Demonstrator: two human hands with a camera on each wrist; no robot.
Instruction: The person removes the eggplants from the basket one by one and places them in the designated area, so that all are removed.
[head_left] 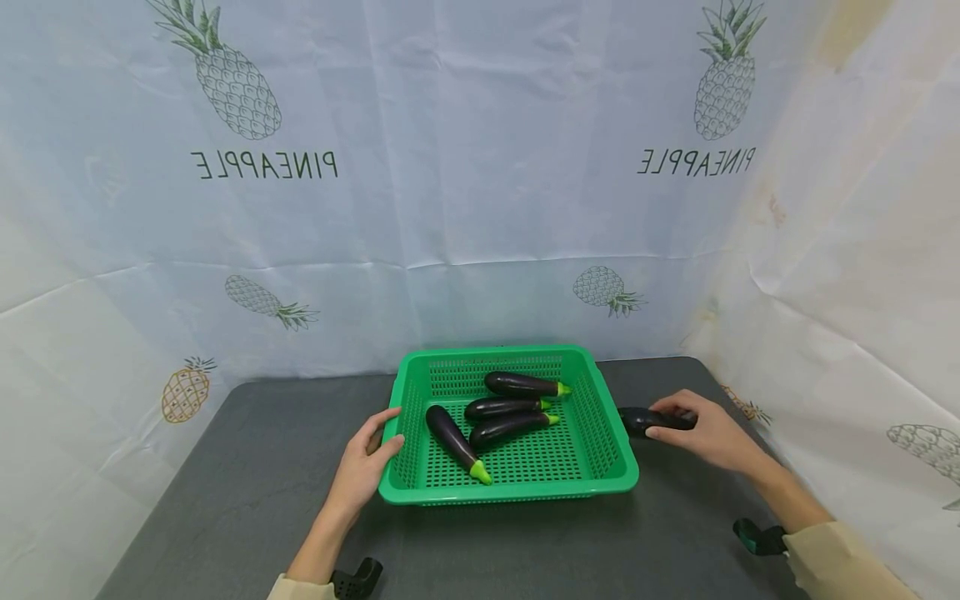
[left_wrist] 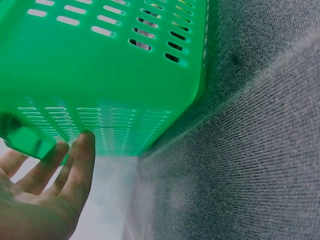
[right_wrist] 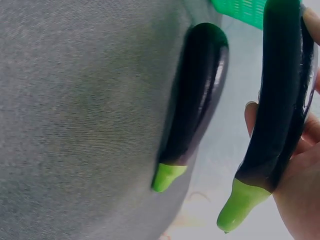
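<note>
My right hand (head_left: 701, 429) holds a dark purple eggplant (right_wrist: 282, 100) with a light green stem end, to the right of the basket. A second eggplant (right_wrist: 197, 95) lies on the table close beside it, its green end pointing the same way in the right wrist view. My left hand (head_left: 360, 471) grips the left rim of a green plastic basket (head_left: 517, 495). In the left wrist view its fingers (left_wrist: 82, 165) reach up against the slotted outer wall. Several eggplants lie inside the basket, one of them (head_left: 453, 442) slanting at the front left.
The basket stands on a dark grey table (head_left: 247, 492) near its back edge. White cloth (head_left: 480, 208) printed with pineapples hangs behind the table, and more cloth rises at both sides. Black wrist mounts (head_left: 358, 578) sit on both wrists.
</note>
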